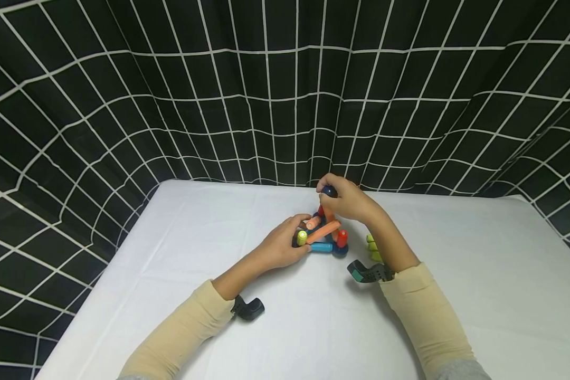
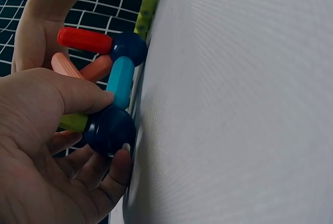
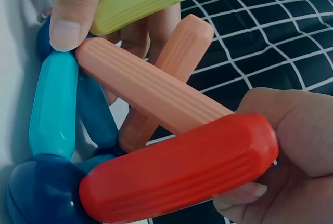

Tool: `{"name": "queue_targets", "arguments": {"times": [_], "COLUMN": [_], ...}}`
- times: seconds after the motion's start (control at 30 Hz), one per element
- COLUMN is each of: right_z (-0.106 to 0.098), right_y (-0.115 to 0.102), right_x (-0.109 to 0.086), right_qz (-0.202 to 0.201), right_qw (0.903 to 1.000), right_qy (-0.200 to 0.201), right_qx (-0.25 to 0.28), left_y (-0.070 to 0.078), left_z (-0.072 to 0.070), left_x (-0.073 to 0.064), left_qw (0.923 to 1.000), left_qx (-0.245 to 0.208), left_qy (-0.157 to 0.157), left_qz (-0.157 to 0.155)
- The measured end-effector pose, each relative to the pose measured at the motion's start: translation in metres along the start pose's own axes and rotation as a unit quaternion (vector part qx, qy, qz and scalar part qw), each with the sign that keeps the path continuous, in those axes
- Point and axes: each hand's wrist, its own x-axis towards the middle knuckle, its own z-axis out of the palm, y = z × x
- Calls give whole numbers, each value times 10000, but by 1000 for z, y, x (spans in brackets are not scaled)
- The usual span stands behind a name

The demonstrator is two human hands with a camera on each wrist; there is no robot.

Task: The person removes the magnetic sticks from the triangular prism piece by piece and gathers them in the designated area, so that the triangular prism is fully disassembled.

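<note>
A frame of ribbed rods and dark blue balls stands on the white table. My left hand [image 1: 283, 244] grips its left corner ball [image 2: 111, 131], the thumb lying by the end of a light blue rod [image 2: 121, 81]. From that ball a lime rod [image 1: 302, 237] points up, and an orange rod [image 1: 324, 231] slants off beside it. At the right corner ball [image 3: 44, 190] a red rod [image 3: 179, 169] rises. Behind, my right hand [image 1: 349, 200] holds another dark blue ball [image 1: 330, 191] between thumb and fingers, over an orange rod and a second red rod.
Several loose lime rods [image 1: 373, 247] lie on the table [image 1: 285, 327] to the right of the frame, partly under the right forearm. A black curtain with a white grid [image 1: 294, 116] hangs behind the table's far edge. Each wrist wears a black camera mount [image 1: 249, 309].
</note>
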Motion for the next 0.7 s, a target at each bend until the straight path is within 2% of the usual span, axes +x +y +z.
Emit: {"name": "queue_targets", "arguments": {"times": [0.1, 0.23, 0.43, 0.57, 0.7], "right_z": [0, 1, 4, 1, -3], "right_y": [-1, -1, -1, 1, 9], "right_x": [0, 0, 2, 3, 5], "right_qz": [8, -11, 54, 177, 78], "right_qw": [10000, 10000, 9974, 9943, 9899], "right_qy": [-94, -70, 577, 760, 1000], "right_qx": [15, -34, 427, 731, 1000], "left_y": [1, 2, 2, 2, 1], "left_z": [-1, -1, -1, -1, 0], "left_x": [0, 0, 0, 0, 0], "left_qw": [9999, 9998, 9999, 9999, 9999], "left_qx": [-86, -149, -15, 0, -51], "left_qy": [-48, -91, -112, -108, -107], "left_qz": [-44, 79, 14, -38, -25]}}
